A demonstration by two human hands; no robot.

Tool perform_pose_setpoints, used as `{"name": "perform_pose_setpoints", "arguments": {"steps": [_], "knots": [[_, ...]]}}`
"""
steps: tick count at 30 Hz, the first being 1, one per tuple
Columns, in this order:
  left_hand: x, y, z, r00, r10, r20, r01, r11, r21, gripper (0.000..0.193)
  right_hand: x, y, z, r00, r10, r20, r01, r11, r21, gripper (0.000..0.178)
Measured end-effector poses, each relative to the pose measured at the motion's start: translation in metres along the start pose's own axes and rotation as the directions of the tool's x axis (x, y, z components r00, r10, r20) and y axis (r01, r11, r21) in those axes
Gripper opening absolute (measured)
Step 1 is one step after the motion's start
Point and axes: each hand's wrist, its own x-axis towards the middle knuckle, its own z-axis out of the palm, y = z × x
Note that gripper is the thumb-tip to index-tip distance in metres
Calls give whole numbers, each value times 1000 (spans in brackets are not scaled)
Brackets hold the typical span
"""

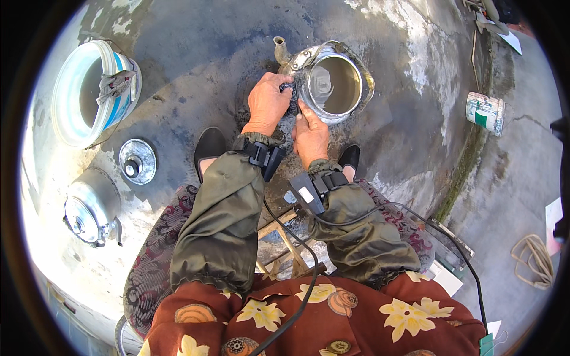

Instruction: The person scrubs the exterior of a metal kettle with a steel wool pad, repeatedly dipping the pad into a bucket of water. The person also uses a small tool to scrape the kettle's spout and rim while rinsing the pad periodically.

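**Both hands at the open kettle**

We take the lidless metal kettle (330,83) as our landmark; it stands on the wet concrete ground (196,65), mouth up, spout pointing away from the person. Our left hand (268,102) lies against the kettle's left flank, fingers curled closed around a small dark scrubbing pad (287,88) pressed to the metal just below the spout. Our right hand (310,133) meets the kettle's near rim, thumb and forefinger laid on the edge; whether it truly clasps the rim or merely rests there we cannot tell.

Well to the left of the kettle stands a white bucket (71,89) with a grey rag (116,84) draped over its rim. Nearer us than the bucket, and still left of the kettle, a round metal lid (138,161) lies flat, and beyond it a second kettle (92,206) lies on its side. Far right of the kettle sits a paint-stained tin (485,111), and well beyond that, toward us, a coil of rope (534,260).
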Motion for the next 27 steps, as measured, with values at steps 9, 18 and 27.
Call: {"name": "perform_pose_setpoints", "arguments": {"steps": [9,18,27], "knots": [[1,-2,1,999,31,10,-30,997,-70,21,-5,0,-17,872,-483,-81,436,842,-318,34],[13,11,6,999,-25,-38,25,1000,-4,18,2,-1,-5,885,-461,-57,322,696,-642,37],[15,12,14,978,169,-125,-167,986,24,19,3,-8,6,880,-437,-188,294,810,-508,35]]}}
